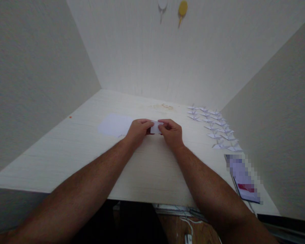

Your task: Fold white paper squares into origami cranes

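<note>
Between my two hands is a small white piece of paper (156, 127), held just above the middle of the table. My left hand (139, 129) pinches its left edge, thumb on the near face. The opposite edge is gripped by my right hand (172, 131), with the thumb pressed on the paper and the fingers curled behind it. Parts of the paper are covered by my fingers, so its folds cannot be made out. White sheets of paper (114, 124) lie flat on the table just left of my left hand.
Several folded white paper cranes (215, 127) stand in rows at the table's right back. A tablet-like screen (244, 178), partly blurred, lies at the right edge. Walls enclose the white table (152, 166) on three sides. A small orange dot (70, 117) is at the left edge.
</note>
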Motion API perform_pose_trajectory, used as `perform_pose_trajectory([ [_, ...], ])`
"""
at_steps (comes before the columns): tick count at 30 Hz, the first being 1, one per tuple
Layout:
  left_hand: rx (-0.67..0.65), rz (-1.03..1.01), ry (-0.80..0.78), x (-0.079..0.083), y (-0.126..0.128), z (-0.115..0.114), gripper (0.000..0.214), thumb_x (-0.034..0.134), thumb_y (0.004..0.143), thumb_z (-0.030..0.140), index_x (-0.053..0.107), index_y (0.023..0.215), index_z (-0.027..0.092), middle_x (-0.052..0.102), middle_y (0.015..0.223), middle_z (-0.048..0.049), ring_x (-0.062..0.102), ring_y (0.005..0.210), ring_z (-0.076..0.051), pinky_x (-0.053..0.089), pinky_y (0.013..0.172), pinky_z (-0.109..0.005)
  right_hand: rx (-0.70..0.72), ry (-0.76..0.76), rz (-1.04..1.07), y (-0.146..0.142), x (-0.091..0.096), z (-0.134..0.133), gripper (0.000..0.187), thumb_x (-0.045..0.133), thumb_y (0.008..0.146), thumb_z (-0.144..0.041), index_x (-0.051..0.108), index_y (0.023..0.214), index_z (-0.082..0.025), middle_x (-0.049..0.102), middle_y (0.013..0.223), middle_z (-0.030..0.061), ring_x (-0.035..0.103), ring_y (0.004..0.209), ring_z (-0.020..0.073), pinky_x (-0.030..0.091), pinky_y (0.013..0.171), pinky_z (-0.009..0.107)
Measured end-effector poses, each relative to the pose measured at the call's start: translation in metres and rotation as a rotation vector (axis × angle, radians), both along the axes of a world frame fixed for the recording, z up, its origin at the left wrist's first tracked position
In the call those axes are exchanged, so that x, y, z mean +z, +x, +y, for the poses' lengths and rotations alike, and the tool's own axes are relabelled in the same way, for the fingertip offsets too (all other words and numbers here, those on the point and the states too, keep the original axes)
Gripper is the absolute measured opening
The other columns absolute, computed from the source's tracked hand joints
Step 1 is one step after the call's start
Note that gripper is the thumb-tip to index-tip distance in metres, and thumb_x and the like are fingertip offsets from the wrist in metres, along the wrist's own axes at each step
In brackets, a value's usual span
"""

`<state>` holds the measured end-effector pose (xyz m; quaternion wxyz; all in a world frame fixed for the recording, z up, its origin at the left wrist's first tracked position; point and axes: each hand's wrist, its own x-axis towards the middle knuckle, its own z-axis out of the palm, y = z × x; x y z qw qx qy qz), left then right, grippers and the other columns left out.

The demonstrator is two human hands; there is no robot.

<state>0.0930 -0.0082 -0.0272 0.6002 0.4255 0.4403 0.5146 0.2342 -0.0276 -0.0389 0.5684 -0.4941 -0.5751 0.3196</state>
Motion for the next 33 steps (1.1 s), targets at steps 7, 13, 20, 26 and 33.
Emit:
perform_pose_trajectory([
  [7,-0.035,-0.049,-0.075,0.0036,-0.0025,0.0,0.017,0.075,0.058,0.024,0.068,0.069,0.012,0.065,0.067,-0.0055,0.06,0.059,-0.014,0.052,0.058,-0.029,-0.011,0.079,-0.049,-0.0001,-0.0028,-0.0026,0.016,0.061,0.079,-0.032,0.073,0.086,-0.023,0.07,0.076,0.0008,0.062,0.066,0.0138,0.052,0.063,0.027],
  [13,0.008,-0.094,-0.067,0.005,-0.0016,-0.0009,0.015,0.073,0.057,0.022,0.069,0.067,0.011,0.065,0.064,-0.0052,0.059,0.057,-0.014,0.051,0.054,-0.028,0.024,0.094,-0.03,0.0003,-0.0052,-0.0027,0.014,0.061,0.077,-0.026,0.074,0.081,-0.024,0.071,0.074,0.0003,0.063,0.065,0.0146,0.051,0.063,0.028],
  [20,0.068,-0.07,-0.092,0.0081,-0.0002,-0.0017,0.017,0.071,0.056,0.021,0.07,0.069,0.01,0.065,0.065,-0.0062,0.06,0.059,-0.016,0.051,0.053,-0.028,0.031,0.141,-0.111,0.0014,-0.0055,-0.0019,0.015,0.06,0.077,-0.022,0.075,0.08,-0.024,0.072,0.078,0.0006,0.065,0.072,0.0155,0.053,0.07,0.03],
  [26,0.083,-0.087,-0.098,0.0066,-0.0002,-0.0016,0.017,0.071,0.056,0.02,0.07,0.07,0.01,0.066,0.067,-0.0064,0.061,0.061,-0.016,0.052,0.056,-0.028,0.035,0.247,-0.224,0.003,-0.0033,-0.0016,0.017,0.059,0.079,-0.017,0.074,0.082,-0.023,0.072,0.08,0.0018,0.065,0.073,0.015,0.052,0.071,0.029],
  [33,0.083,-0.111,-0.08,0.0023,-0.0009,0.0004,0.017,0.072,0.057,0.02,0.07,0.071,0.01,0.067,0.071,-0.0072,0.061,0.065,-0.017,0.053,0.057,-0.029,0.044,0.42,-0.342,0.0037,-0.0019,0.0017,0.019,0.057,0.08,-0.012,0.073,0.083,-0.022,0.072,0.079,0.0024,0.066,0.074,0.0141,0.052,0.071,0.028],
])
